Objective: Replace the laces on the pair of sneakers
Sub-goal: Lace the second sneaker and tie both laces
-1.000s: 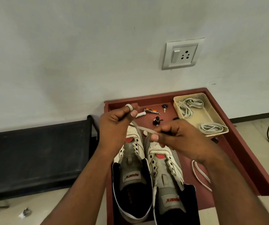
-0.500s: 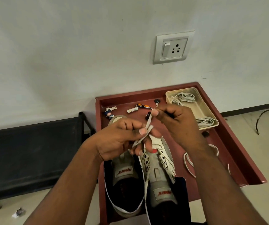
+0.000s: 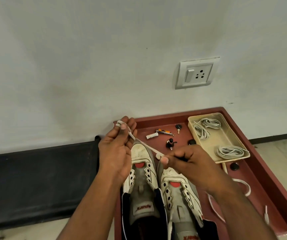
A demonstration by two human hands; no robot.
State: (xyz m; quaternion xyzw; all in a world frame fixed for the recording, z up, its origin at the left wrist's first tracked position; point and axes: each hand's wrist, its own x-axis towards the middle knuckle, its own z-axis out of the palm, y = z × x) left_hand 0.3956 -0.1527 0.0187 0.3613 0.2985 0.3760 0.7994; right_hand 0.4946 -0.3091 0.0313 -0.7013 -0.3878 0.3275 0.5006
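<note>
Two white and grey sneakers stand side by side on the red table (image 3: 269,184), toes toward the wall: the left sneaker (image 3: 141,172) and the right sneaker (image 3: 179,191). Neither has a lace in its eyelets. A white lace (image 3: 147,145) is stretched taut above the toes. My left hand (image 3: 117,149) holds one end, the lace wound round its fingers. My right hand (image 3: 189,163) pinches the other end, fingers curled.
A beige tray (image 3: 232,134) with three coiled white laces sits at the back right. A loose white lace (image 3: 243,186) lies on the table right of my right arm. Keys, a pocket knife (image 3: 163,131), a small white tube and black caps lie behind the sneakers. A black bench (image 3: 35,179) stands at the left.
My hands have drawn apart again: the left went up and to the left, the right came down, and the lace between them is now pulled straight.
</note>
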